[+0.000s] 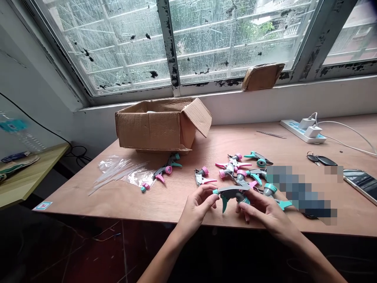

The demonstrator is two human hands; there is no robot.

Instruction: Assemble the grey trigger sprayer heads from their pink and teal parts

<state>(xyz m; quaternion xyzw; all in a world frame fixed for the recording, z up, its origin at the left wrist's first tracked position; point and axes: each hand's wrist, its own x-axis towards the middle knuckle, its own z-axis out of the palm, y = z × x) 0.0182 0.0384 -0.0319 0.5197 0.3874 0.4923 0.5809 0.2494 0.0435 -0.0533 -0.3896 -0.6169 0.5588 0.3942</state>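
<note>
While the left hand [196,205] pinches the teal tip [216,192] of a gray spray head [231,192], the right hand [266,210] grips its other end, over the table [165,196]. More spray heads [242,175], pink and teal, lie just beyond; thin tubes [113,177] farther left, open cardboard box [149,130] behind.
</note>
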